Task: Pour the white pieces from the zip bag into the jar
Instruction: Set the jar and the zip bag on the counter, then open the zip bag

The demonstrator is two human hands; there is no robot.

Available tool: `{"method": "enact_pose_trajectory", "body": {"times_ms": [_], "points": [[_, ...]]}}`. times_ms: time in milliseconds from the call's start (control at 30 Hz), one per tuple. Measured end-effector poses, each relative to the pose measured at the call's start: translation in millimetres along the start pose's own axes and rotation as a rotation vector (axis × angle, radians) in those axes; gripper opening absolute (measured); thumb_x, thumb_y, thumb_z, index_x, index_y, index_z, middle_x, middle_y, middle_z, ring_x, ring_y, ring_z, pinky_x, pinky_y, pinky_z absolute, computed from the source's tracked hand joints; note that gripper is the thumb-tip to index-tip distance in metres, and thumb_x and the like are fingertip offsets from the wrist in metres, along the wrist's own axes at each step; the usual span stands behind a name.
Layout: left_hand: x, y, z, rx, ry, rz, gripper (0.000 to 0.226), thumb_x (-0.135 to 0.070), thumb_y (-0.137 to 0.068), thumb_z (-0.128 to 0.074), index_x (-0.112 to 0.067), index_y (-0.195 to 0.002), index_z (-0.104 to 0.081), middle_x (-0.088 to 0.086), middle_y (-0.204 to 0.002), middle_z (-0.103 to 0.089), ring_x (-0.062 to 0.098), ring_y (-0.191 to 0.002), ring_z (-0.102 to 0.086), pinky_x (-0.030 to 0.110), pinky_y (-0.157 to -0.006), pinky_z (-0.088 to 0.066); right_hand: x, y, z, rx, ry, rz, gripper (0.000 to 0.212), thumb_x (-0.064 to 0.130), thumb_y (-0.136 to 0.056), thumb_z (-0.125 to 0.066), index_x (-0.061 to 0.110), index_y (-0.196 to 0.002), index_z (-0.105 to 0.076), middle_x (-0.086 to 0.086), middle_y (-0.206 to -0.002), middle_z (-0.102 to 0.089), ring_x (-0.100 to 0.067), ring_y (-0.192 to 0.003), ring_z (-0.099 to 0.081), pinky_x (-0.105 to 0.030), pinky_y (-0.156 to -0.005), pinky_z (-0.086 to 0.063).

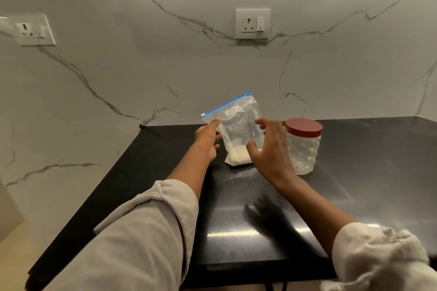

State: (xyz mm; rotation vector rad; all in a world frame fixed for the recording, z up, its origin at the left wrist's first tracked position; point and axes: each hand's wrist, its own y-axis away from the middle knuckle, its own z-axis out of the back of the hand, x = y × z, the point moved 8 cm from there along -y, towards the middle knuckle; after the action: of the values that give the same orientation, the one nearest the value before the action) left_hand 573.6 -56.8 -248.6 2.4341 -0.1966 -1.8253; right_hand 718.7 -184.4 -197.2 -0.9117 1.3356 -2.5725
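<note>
A clear zip bag (238, 125) with a blue zip strip stands upright on the black counter (354, 184), leaning left, with white pieces (237, 156) settled at its bottom. My left hand (208, 140) is at the bag's left side, its forefinger straight and touching the bag just under the zip. On the bag's right side my right hand (269, 149) is spread, thumb near the white pieces, fingers apart. A clear bumpy jar (303, 151) with a red lid (303, 127) on it stands just right of my right hand.
A marble-patterned wall rises behind the counter, with a socket (252, 23) above the bag and another socket (35, 29) at the far left. The counter's left edge runs diagonally toward me; its front edge (260, 264) is near my forearms.
</note>
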Motion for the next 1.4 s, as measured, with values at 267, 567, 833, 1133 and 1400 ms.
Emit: {"method": "enact_pose_trajectory", "body": {"times_ms": [267, 567, 833, 1133, 1400], "points": [[-20, -21, -10, 0.009, -0.025, -0.087, 0.03, -0.023, -0.095, -0.06, -0.01, -0.122, -0.057, 0.015, -0.112, -0.069, 0.024, -0.089, -0.064, 0.036, -0.075, -0.053, -20, -64, -16, -0.064, -0.277, -0.229, 0.039, 0.003, -0.087, -0.051, 0.013, -0.126, -0.05, -0.004, -0.122, -0.054, -0.02, -0.119, -0.044, -0.026, -0.094, -0.036], [-51, 7, 16, -0.039, -0.124, -0.239, 0.015, -0.015, -0.1, -0.052, -0.013, -0.113, -0.058, 0.008, -0.107, -0.07, 0.022, -0.095, -0.068, 0.034, -0.075, -0.055, -64, -77, -35, 0.18, -0.516, -0.602, 0.065, 0.035, -0.099, -0.05, 0.013, -0.15, -0.016, -0.015, -0.121, -0.059, -0.023, -0.103, -0.06, -0.034, -0.089, -0.048], [-81, 52, 53, -0.011, -0.05, -0.352, 0.03, -0.017, -0.091, -0.068, -0.009, -0.118, -0.058, 0.011, -0.111, -0.071, 0.029, -0.102, -0.067, 0.052, -0.096, -0.051, -22, -53, -13, 0.207, -0.56, -0.355, 0.016, 0.016, -0.1, -0.051, 0.012, -0.096, -0.066, -0.002, -0.08, -0.067, -0.008, -0.072, -0.061, -0.018, -0.067, -0.054], [-99, 76, 75, 0.007, 0.018, -0.397, 0.012, -0.018, -0.092, -0.066, -0.012, -0.103, -0.067, 0.001, -0.091, -0.076, 0.013, -0.072, -0.064, 0.034, -0.073, -0.05, -3, -34, 1, 0.201, -0.597, -0.387, 0.018, 0.013, -0.1, -0.049, 0.01, -0.097, -0.066, -0.008, -0.084, -0.067, -0.012, -0.073, -0.06, -0.021, -0.072, -0.053], [-99, 78, 69, -0.017, -0.038, -0.431, 0.01, -0.021, -0.094, -0.063, -0.013, -0.099, -0.068, -0.002, -0.086, -0.076, 0.013, -0.072, -0.066, 0.037, -0.077, -0.055, -3, -27, 10, 0.212, -0.566, -0.433, 0.02, 0.014, -0.102, -0.046, 0.009, -0.097, -0.066, -0.009, -0.082, -0.067, -0.021, -0.077, -0.059, -0.027, -0.071, -0.05]]}}
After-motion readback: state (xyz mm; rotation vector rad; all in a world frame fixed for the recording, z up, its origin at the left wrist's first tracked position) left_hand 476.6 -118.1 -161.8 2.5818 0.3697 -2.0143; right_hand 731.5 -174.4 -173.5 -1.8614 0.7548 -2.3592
